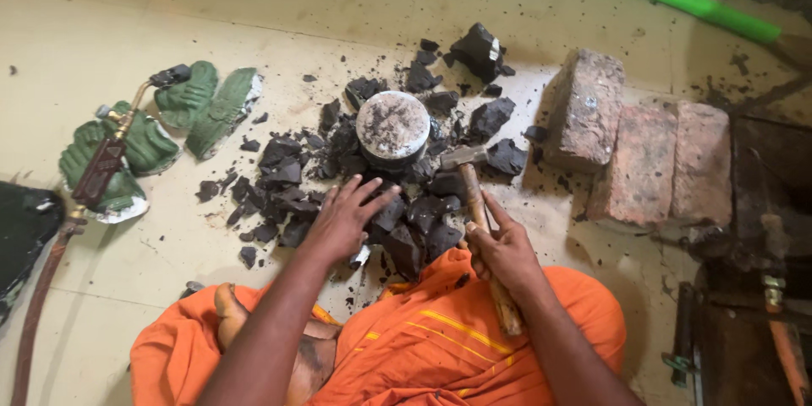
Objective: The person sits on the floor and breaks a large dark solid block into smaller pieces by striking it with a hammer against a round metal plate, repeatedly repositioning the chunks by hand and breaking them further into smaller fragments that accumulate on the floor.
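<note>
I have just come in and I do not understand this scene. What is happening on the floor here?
A person sits on the floor in orange cloth. The right hand holds a hammer by its wooden handle, its head beside a round grey-topped block. The left hand rests spread on a heap of broken black pieces around that block. Bricks stand to the right.

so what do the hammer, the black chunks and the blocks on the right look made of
Hammer: dull grey metal head, worn wooden handle showing grain, held by the right hand. Black chunks: matte, crumbly, angular breaks, possibly charcoal or baked clay. Reddish rectangular blocks: rough, chipped fired brick, dusted pale.
</note>
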The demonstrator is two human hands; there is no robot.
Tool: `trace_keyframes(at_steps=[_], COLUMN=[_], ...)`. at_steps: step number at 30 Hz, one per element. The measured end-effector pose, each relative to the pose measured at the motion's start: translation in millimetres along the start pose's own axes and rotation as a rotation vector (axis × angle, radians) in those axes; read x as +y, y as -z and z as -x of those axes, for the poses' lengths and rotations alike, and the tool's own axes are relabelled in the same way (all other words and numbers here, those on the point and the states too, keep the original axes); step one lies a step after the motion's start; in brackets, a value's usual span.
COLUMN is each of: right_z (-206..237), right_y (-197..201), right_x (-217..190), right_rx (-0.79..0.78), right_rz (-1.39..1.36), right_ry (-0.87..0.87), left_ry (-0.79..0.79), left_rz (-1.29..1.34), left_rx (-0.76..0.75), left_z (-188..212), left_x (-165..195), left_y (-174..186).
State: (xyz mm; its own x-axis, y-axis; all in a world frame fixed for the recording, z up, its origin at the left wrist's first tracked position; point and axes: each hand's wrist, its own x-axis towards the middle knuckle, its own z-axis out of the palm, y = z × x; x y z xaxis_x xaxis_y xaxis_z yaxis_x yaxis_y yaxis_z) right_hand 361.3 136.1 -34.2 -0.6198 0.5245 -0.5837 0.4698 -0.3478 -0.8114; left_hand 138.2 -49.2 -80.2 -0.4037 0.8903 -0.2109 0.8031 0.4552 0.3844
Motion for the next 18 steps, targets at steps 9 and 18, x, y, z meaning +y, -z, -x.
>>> trace_keyframes(at_steps=[9, 18], right_z=[-0.3, 5.9], right_y=[2.0, -8.5], right_x=[6.5, -2.7], right_rx=[0.052, -0.025], right_rz=[-0.030, -0.067], right_ry=[-0.012, 0.092], left_ry=[0.281, 0.162], left_rz=[0.296, 0.060], left_rx=[0.227, 0.626], left_z=[-26.6, -102.5], left_x=[1.6, 6.8], left_y=[-5.1, 6.7])
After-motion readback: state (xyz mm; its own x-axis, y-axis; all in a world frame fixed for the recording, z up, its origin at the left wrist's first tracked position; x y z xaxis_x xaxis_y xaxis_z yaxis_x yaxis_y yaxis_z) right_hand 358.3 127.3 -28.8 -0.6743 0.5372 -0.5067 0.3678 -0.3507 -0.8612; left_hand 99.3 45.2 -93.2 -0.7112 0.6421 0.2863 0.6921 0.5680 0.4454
